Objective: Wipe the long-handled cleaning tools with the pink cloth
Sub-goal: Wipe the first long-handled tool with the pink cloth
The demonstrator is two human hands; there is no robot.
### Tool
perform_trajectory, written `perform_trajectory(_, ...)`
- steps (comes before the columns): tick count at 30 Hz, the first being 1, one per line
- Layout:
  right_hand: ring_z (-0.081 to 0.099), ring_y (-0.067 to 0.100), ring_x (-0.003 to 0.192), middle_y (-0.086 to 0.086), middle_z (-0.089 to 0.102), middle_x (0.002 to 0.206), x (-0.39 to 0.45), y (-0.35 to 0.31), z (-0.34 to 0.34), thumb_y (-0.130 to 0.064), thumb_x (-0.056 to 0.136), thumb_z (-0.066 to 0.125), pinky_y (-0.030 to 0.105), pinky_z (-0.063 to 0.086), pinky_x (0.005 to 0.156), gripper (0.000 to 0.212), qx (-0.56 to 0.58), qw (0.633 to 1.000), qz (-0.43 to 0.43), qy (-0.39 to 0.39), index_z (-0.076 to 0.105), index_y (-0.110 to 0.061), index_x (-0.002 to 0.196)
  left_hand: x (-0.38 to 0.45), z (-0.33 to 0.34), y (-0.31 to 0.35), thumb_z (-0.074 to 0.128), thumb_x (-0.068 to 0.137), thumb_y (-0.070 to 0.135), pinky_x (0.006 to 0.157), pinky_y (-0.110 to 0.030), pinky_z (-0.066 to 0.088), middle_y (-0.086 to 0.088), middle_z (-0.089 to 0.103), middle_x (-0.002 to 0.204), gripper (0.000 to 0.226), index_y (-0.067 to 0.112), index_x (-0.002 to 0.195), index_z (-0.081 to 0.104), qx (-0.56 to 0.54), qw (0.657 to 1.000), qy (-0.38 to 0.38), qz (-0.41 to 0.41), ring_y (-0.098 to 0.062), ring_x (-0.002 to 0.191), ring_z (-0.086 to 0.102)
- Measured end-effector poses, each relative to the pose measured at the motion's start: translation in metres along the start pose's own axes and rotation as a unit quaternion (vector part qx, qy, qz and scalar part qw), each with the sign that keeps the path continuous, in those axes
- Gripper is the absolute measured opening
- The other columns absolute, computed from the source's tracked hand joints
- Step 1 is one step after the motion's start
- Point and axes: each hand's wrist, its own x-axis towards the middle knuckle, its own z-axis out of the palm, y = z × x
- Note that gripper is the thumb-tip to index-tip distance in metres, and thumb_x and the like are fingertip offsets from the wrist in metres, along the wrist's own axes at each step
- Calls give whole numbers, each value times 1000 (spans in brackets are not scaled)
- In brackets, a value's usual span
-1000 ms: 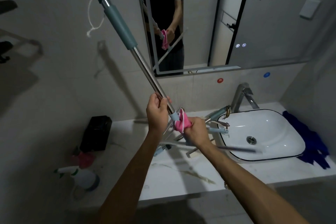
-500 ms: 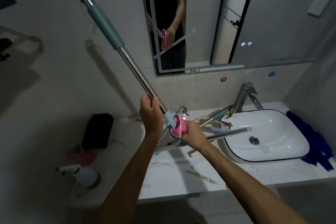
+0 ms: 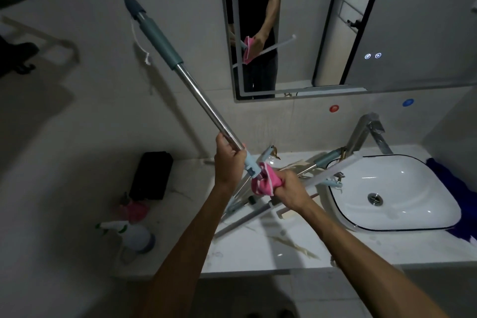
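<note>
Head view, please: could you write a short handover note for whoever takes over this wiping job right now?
Left hand grips the steel pole of the long-handled tool, which slants up toward the wall.
Right hand holds the pink cloth bunched at the tool's light blue joint.
More long-handled tools lie crossed on the counter beside the sink.
Done: cannot tell how much is already wiped.
Left: finish this tool, then likely the ones on the counter.

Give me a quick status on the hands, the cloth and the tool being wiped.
Left hand grips steel pole. Right hand holds pink cloth at the pole's lower joint. More tools lie crossed beneath on the counter.
</note>
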Motion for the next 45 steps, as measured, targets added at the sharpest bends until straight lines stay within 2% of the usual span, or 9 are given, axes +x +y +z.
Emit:
perform_trajectory(3,61,25,53,11,70,66,-4,3,3,-23,94,70,42,54,55,24,22,1000,8,6,72,-10,73,-3,-2,-7,57,91,-5,77,-31,60,0,67,103,65,16,147,31,0,1000,-13,-20,-4,88,67)
perform_trajectory(11,63,9,50,-5,67,59,6,-1,13,-25,85,80,32,57,57,19,-50,994,-31,96,72,-25,68,4,-13,-8,68,88,3,71,-27,61,-5,69,90,60,19,140,41,22,999,23,35,-11,79,69)
perform_trajectory(15,65,13,56,0,69,68,10,-8,20,-32,87,78,29,56,59,23,-78,993,-50,68,70,-12,78,4,-11,-9,72,86,9,76,-37,61,2,69,86,25,11,109,62,57,996,33,58,-3,77,67)
perform_trajectory(19,63,9,56,0,69,71,14,-5,28,-26,91,73,20,52,56,16,-92,990,-74,77,65,-13,87,6,-8,-9,72,84,18,72,-52,60,2,67,77,11,22,79,64,55,997,9,46,-26,79,67)
perform_trajectory(23,59,15,51,4,65,62,17,3,30,-24,95,67,32,51,53,25,-88,990,-87,70,62,-12,74,8,-8,-8,72,88,19,71,-37,55,4,61,79,15,17,84,58,54,997,12,44,-13,73,59)
perform_trajectory(30,52,2,45,-5,58,56,25,0,27,-22,96,67,11,35,50,40,-121,989,-78,40,50,-29,60,8,-7,-9,72,89,18,62,-10,48,5,62,82,18,8,95,58,87,994,13,63,5,70,60)
perform_trajectory(37,61,19,56,6,70,73,28,-2,22,-18,86,67,35,55,57,11,-194,979,-44,33,58,-14,83,14,-2,-17,75,75,48,73,-45,61,-5,68,84,40,15,89,57,107,993,-20,53,-21,78,70)
perform_trajectory(40,58,22,57,10,68,73,22,0,19,-10,85,63,33,50,59,10,-206,976,-39,59,55,-15,81,12,1,-13,76,84,30,74,-30,61,-7,69,93,30,11,98,57,87,993,-79,24,-18,86,70)
perform_trajectory(45,52,9,55,-10,57,63,14,15,15,-33,88,51,23,38,53,16,-154,985,-38,59,56,-28,73,9,4,-13,66,88,-6,72,-15,55,-4,69,107,37,11,119,56,32,993,-117,0,-13,97,70)
